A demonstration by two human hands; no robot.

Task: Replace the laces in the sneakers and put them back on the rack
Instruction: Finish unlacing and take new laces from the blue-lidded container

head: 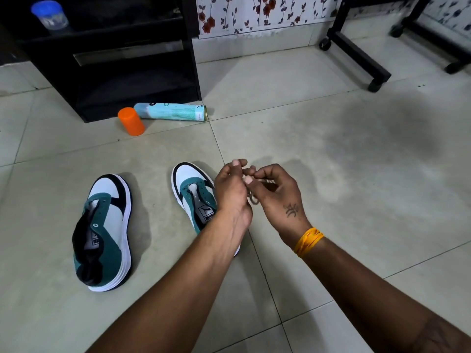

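Above the tiled floor [331, 174], your left hand [233, 192] and right hand [277, 197] pinched a bundled lace [253, 198] beside the right sneaker [193, 192], the left sneaker [104, 233] lying apart.

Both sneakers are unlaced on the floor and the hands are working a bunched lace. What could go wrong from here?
1. The lace is bunched between the left hand and right hand; pulling might tighten a knot.
2. The left forearm lies over the right sneaker, hiding its rear eyelets, so one could be skipped.
3. The spray can and orange cap lie before the black rack, likely obstructing the return.
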